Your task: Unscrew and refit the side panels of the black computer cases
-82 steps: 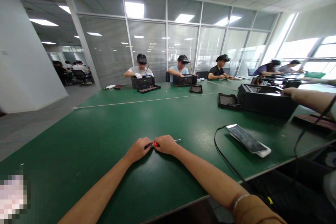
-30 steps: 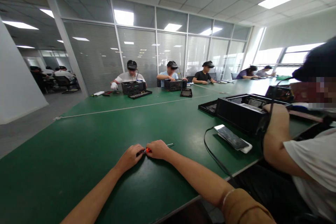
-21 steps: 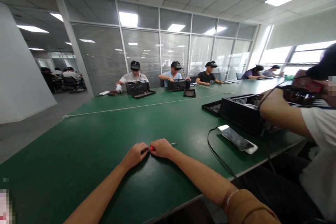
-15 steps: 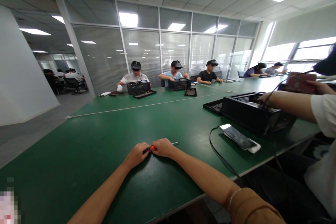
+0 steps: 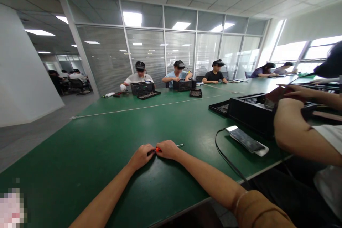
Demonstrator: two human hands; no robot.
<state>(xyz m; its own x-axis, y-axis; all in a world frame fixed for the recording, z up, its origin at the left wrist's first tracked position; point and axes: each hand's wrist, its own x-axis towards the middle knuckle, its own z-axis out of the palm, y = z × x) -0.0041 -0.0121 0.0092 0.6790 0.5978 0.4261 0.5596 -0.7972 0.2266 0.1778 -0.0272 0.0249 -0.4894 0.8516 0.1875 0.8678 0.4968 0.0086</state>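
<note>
My left hand (image 5: pixel 140 156) and my right hand (image 5: pixel 168 149) rest side by side on the green table (image 5: pixel 88 142), knuckles up, fingers curled. Together they hold a small screwdriver (image 5: pixel 158 149) with a red and black handle. Its thin metal shaft (image 5: pixel 179 145) sticks out to the right of my right hand and lies just above the tabletop.
A phone on a white power bank (image 5: pixel 247 141) with a black cable (image 5: pixel 227 160) lies to the right. A co-worker's arm (image 5: pixel 296 131) reaches over an open black computer case (image 5: pixel 251 112). Other people sit with black cases at the far side.
My hands and the screwdriver have stayed in place. The co-worker on the right has shifted arms over the black case, and my view has swung slightly.
</note>
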